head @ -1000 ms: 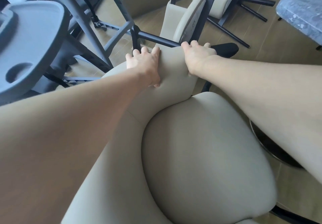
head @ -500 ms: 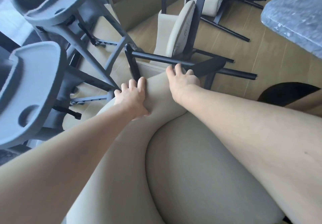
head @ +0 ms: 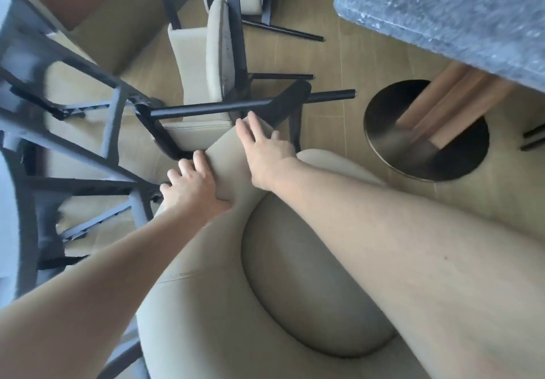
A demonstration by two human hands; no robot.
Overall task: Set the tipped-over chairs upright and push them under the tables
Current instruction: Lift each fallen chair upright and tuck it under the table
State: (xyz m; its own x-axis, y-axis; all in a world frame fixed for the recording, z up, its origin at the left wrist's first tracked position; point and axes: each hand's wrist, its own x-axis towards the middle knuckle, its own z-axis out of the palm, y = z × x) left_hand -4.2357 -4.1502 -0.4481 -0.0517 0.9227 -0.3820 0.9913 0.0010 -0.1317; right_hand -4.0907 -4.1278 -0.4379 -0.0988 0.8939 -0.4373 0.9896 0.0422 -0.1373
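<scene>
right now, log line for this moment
left hand grips chair back | right hand flat on it | tipped chair beyond | table right

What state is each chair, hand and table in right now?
Near chair, looks upright, held by its backrest.
Left hand, grips the backrest edge.
Right hand, lies flat on the backrest.
Middle chair, tipped on its side.
Far chair, tipped over.
Table, standing.

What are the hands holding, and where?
The beige chair, by its backrest top: the left hand grips the edge, the right hand rests flat on it.
</scene>
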